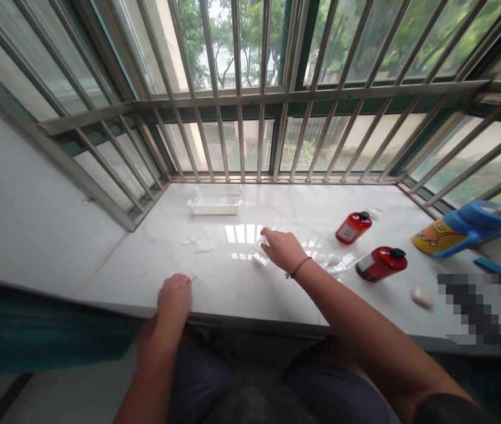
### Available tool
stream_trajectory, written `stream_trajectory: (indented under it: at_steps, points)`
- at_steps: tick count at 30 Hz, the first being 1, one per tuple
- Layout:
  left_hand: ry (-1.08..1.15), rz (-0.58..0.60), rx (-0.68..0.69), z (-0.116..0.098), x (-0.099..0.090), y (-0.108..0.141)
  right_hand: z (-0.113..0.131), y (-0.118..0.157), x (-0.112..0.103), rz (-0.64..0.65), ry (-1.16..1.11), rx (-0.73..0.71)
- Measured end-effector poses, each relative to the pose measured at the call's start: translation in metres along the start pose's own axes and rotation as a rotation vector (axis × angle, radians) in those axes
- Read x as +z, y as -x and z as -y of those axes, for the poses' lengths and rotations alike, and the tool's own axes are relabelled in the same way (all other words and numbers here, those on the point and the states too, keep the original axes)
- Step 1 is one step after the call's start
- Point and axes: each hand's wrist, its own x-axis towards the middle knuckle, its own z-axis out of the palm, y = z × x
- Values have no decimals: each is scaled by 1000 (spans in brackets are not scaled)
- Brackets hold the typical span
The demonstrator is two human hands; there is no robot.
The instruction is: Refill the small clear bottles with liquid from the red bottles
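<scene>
My right hand [284, 252] reaches over the middle of the white sill, its fingers closed round a small clear container [259, 254]. The container is see-through, so its exact kind is hard to make out. Close to the front edge, my left hand [175, 295] rests with its fingers curled on a white tissue [187, 271] that pokes out beyond them. Another crumpled tissue [197, 242] lies a little farther back. Beside my right wrist are clear plastic pieces [333, 262], partly hidden by my forearm.
A white perforated basket [215, 205] stands at the back left. To the right are two red bottles with black caps, one farther back [353, 228] and one nearer [380, 264], a pale bar [422, 298] and a blue-and-yellow bottle [462, 229]. Metal bars [261, 100] line the window.
</scene>
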Motion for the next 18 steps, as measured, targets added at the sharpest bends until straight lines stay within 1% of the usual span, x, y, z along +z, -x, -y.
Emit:
stream_trajectory:
  at_steps: [3, 5, 8, 10, 12, 14, 16, 18]
  points:
    - [30, -28, 3, 1, 4, -4, -2, 13, -9, -51, -4, -5]
    - [74, -57, 15, -2, 6, -6, -7, 27, -16, -97, -1, 9]
    - [172, -111, 65, -17, 9, -5, -16, 55, -20, -214, -33, 15]
    - [247, -144, 128, -38, 12, 1, -22, 78, -13, -325, -115, -15]
    - [316, -157, 220, -69, 16, 12, -25, 101, 1, -401, -209, -40]
    - [372, -138, 347, -104, 20, 27, -23, 124, 20, -401, -263, -41]
    - [418, -97, 504, -136, 21, 45, -16, 144, 43, -354, -295, -53]
    - [461, -46, 673, -158, 20, 60, -5, 160, 65, -311, -325, -66]
